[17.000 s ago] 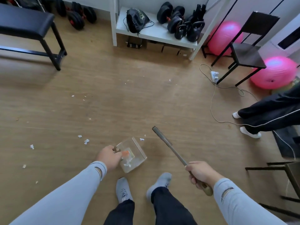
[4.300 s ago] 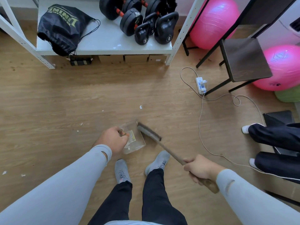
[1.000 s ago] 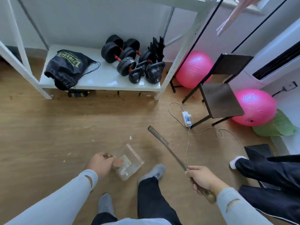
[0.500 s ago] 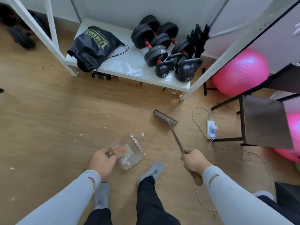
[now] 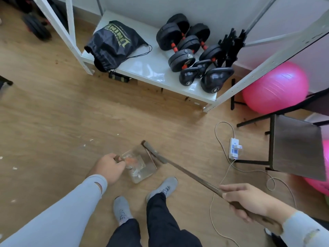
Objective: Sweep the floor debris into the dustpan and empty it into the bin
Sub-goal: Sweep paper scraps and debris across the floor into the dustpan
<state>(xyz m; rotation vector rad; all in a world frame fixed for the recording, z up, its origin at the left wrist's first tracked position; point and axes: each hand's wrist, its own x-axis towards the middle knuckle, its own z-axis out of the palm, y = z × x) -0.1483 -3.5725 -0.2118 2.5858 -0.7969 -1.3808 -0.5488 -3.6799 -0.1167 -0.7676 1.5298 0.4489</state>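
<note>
A clear dustpan [image 5: 142, 165] is held low on the wooden floor [image 5: 53, 113] by the left hand [image 5: 108, 168], its grip closed on the handle; a long-handled broom [image 5: 178, 169] is gripped by the right hand [image 5: 249, 202], its head touching the dustpan's lip; paper scraps [image 5: 87, 142] are scattered left of it.

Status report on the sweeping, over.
Left hand grips dustpan on floor; right hand grips broom, head at pan's lip. Scraps left of pan unswept. Cable lies near broom.
</note>
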